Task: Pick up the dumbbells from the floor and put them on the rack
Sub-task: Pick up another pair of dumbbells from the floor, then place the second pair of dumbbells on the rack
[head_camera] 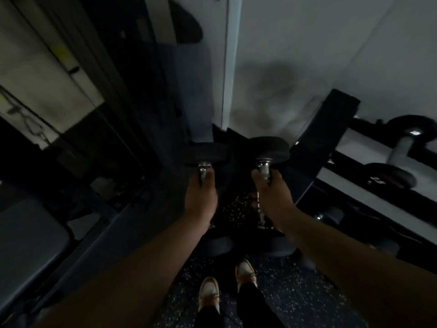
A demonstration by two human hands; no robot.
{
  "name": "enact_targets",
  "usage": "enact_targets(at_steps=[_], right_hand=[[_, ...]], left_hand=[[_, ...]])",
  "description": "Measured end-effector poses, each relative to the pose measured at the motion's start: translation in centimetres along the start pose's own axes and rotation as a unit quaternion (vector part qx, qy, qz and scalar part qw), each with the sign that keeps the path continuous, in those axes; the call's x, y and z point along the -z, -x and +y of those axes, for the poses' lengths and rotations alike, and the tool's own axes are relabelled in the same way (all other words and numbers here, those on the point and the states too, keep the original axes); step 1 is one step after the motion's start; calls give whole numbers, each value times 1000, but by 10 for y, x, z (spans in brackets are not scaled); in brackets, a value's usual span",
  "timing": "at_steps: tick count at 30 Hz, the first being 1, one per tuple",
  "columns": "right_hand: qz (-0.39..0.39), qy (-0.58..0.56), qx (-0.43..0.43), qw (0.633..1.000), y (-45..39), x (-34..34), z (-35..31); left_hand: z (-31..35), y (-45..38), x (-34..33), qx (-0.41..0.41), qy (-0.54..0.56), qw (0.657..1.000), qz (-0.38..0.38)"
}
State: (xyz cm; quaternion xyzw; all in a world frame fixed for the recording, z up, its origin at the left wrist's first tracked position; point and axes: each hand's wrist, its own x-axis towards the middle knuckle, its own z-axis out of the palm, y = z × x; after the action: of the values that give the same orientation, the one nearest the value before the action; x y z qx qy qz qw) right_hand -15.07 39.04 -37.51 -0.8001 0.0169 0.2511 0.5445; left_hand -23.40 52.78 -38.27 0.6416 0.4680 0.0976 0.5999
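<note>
The scene is dim and blurred. My left hand [201, 197] is closed around the chrome handle of a black dumbbell [204, 153], whose far head sticks out beyond my fingers. My right hand [272, 197] grips the handle of a second black dumbbell [269, 149] the same way. Both dumbbells hang in the air in front of me, side by side. The black dumbbell rack [331, 138] slants up at the right, with a stored dumbbell [402, 147] lying on it. The near heads of the held dumbbells sit low under my wrists.
A white wall and corner post [231, 67] stand straight ahead. A dark padded bench [30, 245] and machine frame fill the left. My feet in orange-and-white shoes [246, 273] stand on a speckled rubber floor [283, 292].
</note>
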Motion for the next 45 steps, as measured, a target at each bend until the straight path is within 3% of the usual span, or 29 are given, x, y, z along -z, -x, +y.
enact_targets(at_steps=[6,10,18,29,36,45], right_hand=[[120,40,39,991,61,85,-26],[156,-33,18,987,102,148,-16],[262,-131,-27,956,175,295,49],[379,-55,-78,921,236,520,153],[376,-103,-89,916,231,600,180],[415,-92,-116,898,184,680,200]], left_hand=[[63,64,-30,-41,-4,992,-121],[82,108,-69,-80,-46,976,-197],[75,208,-189,-67,-79,937,-334],[52,347,-390,-47,-92,908,-405],[52,384,-487,-40,-89,903,-419],[62,374,-612,-16,-79,892,-444]])
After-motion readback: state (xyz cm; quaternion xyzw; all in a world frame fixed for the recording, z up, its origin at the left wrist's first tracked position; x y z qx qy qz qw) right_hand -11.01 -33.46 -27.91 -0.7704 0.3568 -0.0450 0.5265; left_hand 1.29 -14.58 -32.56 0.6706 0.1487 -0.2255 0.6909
